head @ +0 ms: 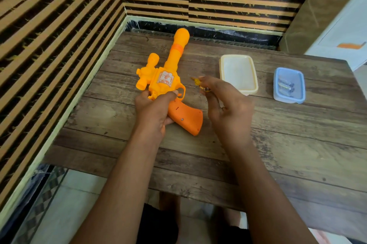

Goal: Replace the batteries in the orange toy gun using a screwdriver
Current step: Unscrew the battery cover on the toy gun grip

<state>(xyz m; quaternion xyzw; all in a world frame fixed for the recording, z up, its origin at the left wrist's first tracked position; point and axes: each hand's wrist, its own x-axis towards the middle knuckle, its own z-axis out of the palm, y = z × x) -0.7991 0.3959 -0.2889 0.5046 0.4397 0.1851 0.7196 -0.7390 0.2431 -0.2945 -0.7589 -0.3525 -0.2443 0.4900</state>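
Observation:
The orange toy gun [165, 77] lies on the wooden table [278, 144], barrel pointing away from me, with a darker orange grip [186, 117] that has a small screw in it. My left hand [154, 108] grips the gun where the body meets the grip. My right hand [224, 101] hovers just right of the gun and pinches a small yellow-handled screwdriver [198, 83] between its fingertips; most of the tool is hidden by the fingers.
A white rectangular container [238, 73] sits right of the gun. Farther right, a blue-rimmed container [289, 85] holds batteries [286, 86]. Striped walls close in on the left and back of the table. A box stands at the far right.

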